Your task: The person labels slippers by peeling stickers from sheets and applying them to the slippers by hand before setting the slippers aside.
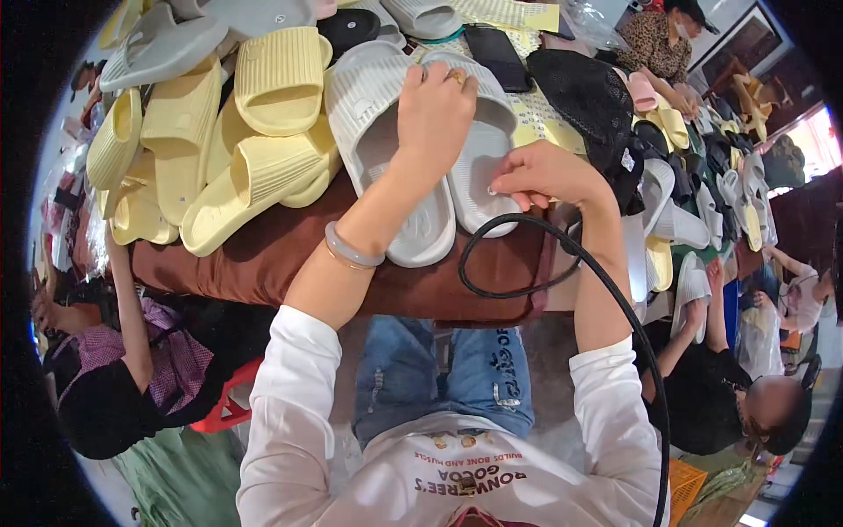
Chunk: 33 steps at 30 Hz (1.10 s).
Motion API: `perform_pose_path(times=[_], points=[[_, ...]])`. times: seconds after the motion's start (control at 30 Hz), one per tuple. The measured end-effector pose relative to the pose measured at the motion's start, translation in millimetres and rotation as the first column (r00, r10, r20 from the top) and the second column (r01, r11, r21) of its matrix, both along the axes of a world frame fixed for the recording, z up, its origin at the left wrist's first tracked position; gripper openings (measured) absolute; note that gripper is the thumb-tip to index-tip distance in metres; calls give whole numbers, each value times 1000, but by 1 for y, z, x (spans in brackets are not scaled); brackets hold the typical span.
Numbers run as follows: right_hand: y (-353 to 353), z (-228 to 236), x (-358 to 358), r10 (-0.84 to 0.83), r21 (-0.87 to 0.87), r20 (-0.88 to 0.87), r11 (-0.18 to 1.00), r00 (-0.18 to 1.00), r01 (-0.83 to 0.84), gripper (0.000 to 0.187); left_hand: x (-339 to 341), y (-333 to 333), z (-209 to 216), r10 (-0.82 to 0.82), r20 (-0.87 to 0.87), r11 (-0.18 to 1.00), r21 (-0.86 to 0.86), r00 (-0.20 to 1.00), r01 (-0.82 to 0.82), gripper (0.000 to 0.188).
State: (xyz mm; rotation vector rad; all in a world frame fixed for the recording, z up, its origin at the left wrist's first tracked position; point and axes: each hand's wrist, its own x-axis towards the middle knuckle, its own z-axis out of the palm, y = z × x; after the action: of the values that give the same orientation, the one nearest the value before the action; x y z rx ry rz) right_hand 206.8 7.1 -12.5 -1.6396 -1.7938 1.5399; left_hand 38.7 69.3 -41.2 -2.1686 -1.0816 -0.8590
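Observation:
Two grey slide slippers lie side by side on the brown padded table edge in front of me, heels toward me. My left hand [436,119] is closed over the strap of the right grey slipper [485,92], beside the left grey slipper [369,92]. At the right slipper's heel, my right hand [553,174] has its fingers pinched together against the insole. A small pale spot shows at its thumb tip; whether this is a nail or a sticker I cannot make out. Sheets of yellow stickers [544,127] lie partly beneath and behind the slippers.
Yellow slippers [279,83] are piled at the left. A dark phone [498,57] and a black mesh cap [584,92] lie behind the stickers. A black cable [615,281] loops past my right arm. Other people work at both sides, one holding a grey slipper [692,294].

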Motion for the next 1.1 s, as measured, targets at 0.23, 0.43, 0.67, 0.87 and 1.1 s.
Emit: perform_pose_path(times=[0.23,0.43,0.67,0.87,1.1], points=[[-1,-4,1,61,-7,-12,998,998,-61,19,0,1,0,0,-20,999,32,1000,1,25],[-9,-7,-10,26,171,191,983,981,-59,17,-2,1,-1,2,-28,999,33,1000,-2,25],[-24,-4,-21,-95,475,470,865,878,-161,19,-2,-1,1,1,-35,1000,16,999,0,27],[-25,-8,-22,-138,542,508,819,850,-191,17,-1,1,0,-8,-31,1000,-2,999,8,27],[-27,-5,-21,-117,522,485,834,866,-180,18,-1,0,1,-15,-27,1000,8,1000,16,28]])
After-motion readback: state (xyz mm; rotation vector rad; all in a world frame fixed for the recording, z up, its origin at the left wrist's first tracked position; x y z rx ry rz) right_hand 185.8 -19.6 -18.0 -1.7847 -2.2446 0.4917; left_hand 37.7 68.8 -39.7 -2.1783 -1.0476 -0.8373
